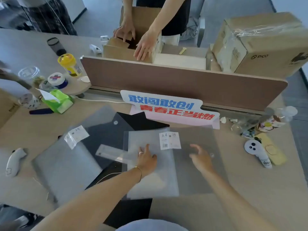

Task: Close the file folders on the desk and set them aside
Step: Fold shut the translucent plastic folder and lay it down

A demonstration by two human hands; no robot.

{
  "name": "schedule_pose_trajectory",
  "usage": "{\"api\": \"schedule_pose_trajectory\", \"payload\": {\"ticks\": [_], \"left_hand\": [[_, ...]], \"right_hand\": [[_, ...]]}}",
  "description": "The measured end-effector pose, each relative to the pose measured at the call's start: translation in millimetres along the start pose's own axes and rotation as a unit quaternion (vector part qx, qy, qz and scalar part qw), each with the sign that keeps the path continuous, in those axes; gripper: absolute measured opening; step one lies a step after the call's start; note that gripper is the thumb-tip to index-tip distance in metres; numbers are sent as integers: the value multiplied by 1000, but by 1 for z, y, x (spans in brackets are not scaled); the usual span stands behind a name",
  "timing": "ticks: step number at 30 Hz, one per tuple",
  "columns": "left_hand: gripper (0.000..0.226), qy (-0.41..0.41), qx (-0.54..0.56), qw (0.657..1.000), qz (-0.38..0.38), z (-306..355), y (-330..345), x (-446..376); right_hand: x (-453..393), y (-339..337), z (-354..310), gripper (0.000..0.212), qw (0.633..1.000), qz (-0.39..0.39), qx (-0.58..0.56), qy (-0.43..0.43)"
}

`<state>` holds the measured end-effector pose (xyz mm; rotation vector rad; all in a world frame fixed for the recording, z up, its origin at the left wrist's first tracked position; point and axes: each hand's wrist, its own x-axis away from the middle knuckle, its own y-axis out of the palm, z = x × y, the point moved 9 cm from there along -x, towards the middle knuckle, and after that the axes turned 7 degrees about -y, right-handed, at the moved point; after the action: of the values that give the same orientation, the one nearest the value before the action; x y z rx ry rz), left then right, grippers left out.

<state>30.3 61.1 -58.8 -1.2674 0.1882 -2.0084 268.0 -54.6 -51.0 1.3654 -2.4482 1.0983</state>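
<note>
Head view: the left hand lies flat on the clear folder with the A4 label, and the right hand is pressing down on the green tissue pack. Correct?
Not quite. In the head view the right hand hovers open over the clear folder's flap, far from the green tissue pack. The left hand does lie flat on that folder.

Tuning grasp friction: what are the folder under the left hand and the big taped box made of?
Folder: looks like thin frosted plastic, matte; the dark sheet beneath shows through. The left hand rests flat on it. Box: brown cardboard, with glossy clear tape catching glare on top.
</note>
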Motion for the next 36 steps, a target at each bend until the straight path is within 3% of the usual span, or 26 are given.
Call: {"api": "schedule_pose_trajectory", "payload": {"ticks": [3,6,10,14,18,20,23,27,31,34,36], "left_hand": [[61,-41,16,998,35,-9,4,-7],[63,-71,6,997,25,-6,17,-12],[80,-95,8,995,-8,1,28,-15],[97,-99,114,988,-36,17,33,-17],[140,-86,172,978,-86,32,30,-15],[149,-88,175,977,-87,34,27,-12],[131,-81,183,975,-101,39,28,-6],[84,-48,217,969,-106,50,24,9],[57,-15,241,966,-95,57,8,26],[47,1,240,969,-52,55,-13,35],[51,20,216,976,-18,55,-27,43]], "right_hand": [[-4,16,27,63,995,-21,88,49],[1,39,48,60,982,-64,143,103],[8,65,32,50,980,-124,124,96],[9,95,6,47,979,-189,67,39],[12,99,-5,46,982,-185,-12,35],[13,101,-8,49,980,-192,-43,24],[28,96,-28,54,974,-204,-97,20],[46,88,-46,57,972,-210,-107,8],[54,80,-59,60,975,-203,-92,-13],[57,74,-62,56,977,-185,-104,-10],[61,73,-66,55,977,-185,-108,-15]]}}
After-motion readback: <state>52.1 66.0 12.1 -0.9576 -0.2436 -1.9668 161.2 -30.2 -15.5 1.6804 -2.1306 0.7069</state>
